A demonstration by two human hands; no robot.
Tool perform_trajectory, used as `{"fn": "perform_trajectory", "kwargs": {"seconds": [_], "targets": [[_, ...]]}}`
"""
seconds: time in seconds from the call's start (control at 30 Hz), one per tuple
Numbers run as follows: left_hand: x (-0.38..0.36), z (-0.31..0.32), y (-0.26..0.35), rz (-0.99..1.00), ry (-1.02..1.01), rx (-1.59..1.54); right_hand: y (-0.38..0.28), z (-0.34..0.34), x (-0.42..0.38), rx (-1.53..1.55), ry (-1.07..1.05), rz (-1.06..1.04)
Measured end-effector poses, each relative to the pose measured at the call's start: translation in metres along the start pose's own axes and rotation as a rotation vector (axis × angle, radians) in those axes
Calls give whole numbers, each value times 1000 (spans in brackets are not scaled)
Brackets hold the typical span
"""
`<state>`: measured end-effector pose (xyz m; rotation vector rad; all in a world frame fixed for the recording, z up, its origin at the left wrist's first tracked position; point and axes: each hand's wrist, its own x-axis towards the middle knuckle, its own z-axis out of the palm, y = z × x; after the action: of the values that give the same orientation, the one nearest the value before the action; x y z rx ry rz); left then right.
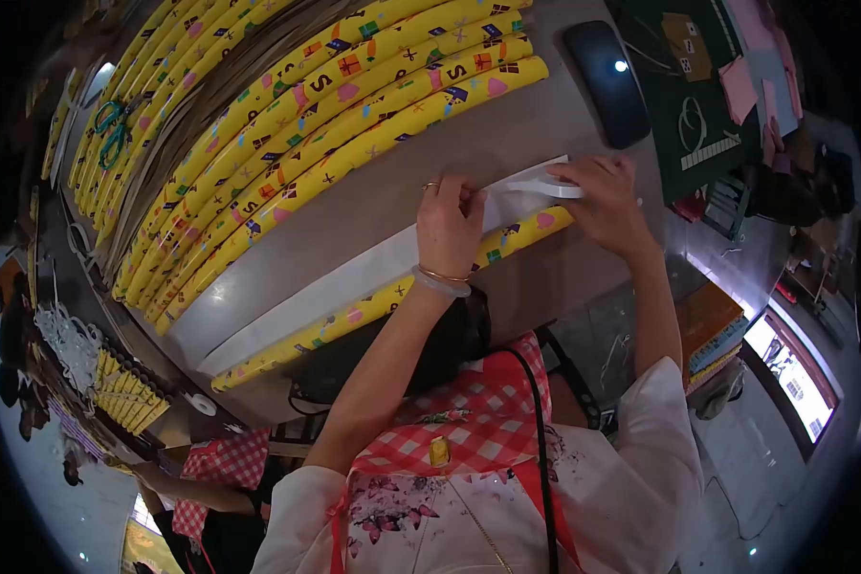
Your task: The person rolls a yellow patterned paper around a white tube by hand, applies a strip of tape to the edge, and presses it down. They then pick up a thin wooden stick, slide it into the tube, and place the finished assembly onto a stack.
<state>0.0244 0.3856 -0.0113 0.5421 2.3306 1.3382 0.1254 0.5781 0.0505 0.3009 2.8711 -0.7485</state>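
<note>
Across the table edge in front of me lies a roll of yellow patterned wrapping paper (383,301), with a strip of its white underside (325,273) turned up along its length. My left hand (450,225) rests over that white edge, thumb and fingertips pinched together at the near end of a narrow white strip (521,184). The strip runs to my right hand (598,201), whose thumb and fingers close on its curled end just above the roll's right end. What lies inside the left fingertips is mostly hidden.
Several yellow wrapping-paper rolls (354,124) lie side by side beyond my hands. Teal-handled scissors (113,134) sit on rolls at the far left. A black phone-like slab (607,84) lies at the top right, beside a dark green mat (674,105). Another person (215,478) is at lower left.
</note>
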Motion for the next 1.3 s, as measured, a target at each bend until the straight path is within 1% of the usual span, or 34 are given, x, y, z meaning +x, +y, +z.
{"fn": "perform_trajectory", "kwargs": {"seconds": [0.03, 0.07, 0.1, 0.23, 0.3, 0.33, 0.4, 0.63, 0.7, 0.9, 1.0, 1.17, 1.23, 1.3], "targets": [[0, 0, 0, 16, 7, 10, 0, 0, -1, 0, 1, 3], [1, -1, 2, 17, 5, 9, -1, 2, -2, 75, 13, 29], [1, -2, 5, -12, -14, -4, -1, 3, -2, 150, 27, 55], [1, -1, 7, -72, -36, 1, 9, 11, -6, 231, 67, 61], [1, -1, 7, -51, -29, 12, 8, 13, -5, 180, 143, 78], [1, -1, 7, -31, -19, 23, 8, 13, -5, 183, 145, 79], [1, -1, 6, -33, -23, 23, 8, 10, -3, 72, 195, 66], [1, 0, 5, -27, -13, 16, 18, -2, -6, -120, 258, 89], [1, 0, 6, -42, -16, 7, 19, -3, -7, -256, 296, 93], [1, 0, 7, -66, -17, 8, 12, 1, -5, -334, 300, 172], [1, -1, 7, -67, -24, 6, 11, 6, -3, -373, 340, 172], [3, 0, 4, -47, -15, 28, 14, 13, 1, -384, 349, 195], [2, -1, 9, -90, -27, 22, 13, 13, 2, -393, 352, 192], [3, -1, 8, -90, -21, 14, 11, 12, 0, -385, 356, 200]]}}
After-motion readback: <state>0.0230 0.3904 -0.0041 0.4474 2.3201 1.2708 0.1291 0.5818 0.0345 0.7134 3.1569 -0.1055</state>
